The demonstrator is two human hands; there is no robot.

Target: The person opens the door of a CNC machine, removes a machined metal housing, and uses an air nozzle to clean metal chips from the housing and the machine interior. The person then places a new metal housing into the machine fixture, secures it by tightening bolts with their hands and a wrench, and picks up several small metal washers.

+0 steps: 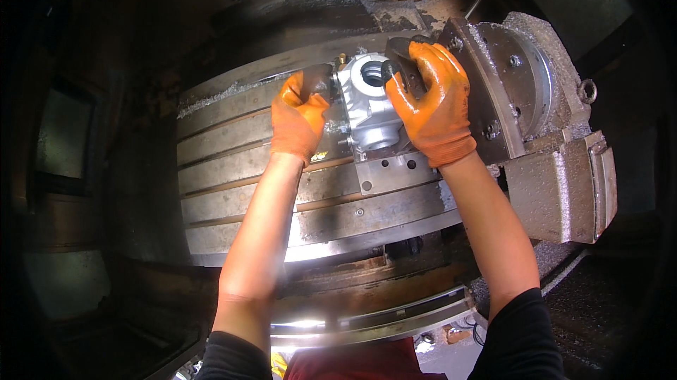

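A silvery cast-metal housing (365,108) with a round, threaded-looking bore sits on the slotted machine table, against a dark upright fixture. My right hand (437,105), in an orange glove with dark fingertips, is at its right side. The thumb touches the housing beside the bore, and the fingers bend round toward its far right edge. My left hand (300,115), gloved alike, is just left of the housing with its fingers curled in. Its dark fingertips are blurred, and whatever they hold is hidden. A small brass fitting (343,60) shows at the housing's far left corner.
The slotted table (233,151) spreads to the left, with metal chips along its far edge. A flat plate with holes (388,174) lies below the housing. On the right stands a bulky round-faced fixture (518,77) with bolts. A metal rail (374,323) crosses in front of me.
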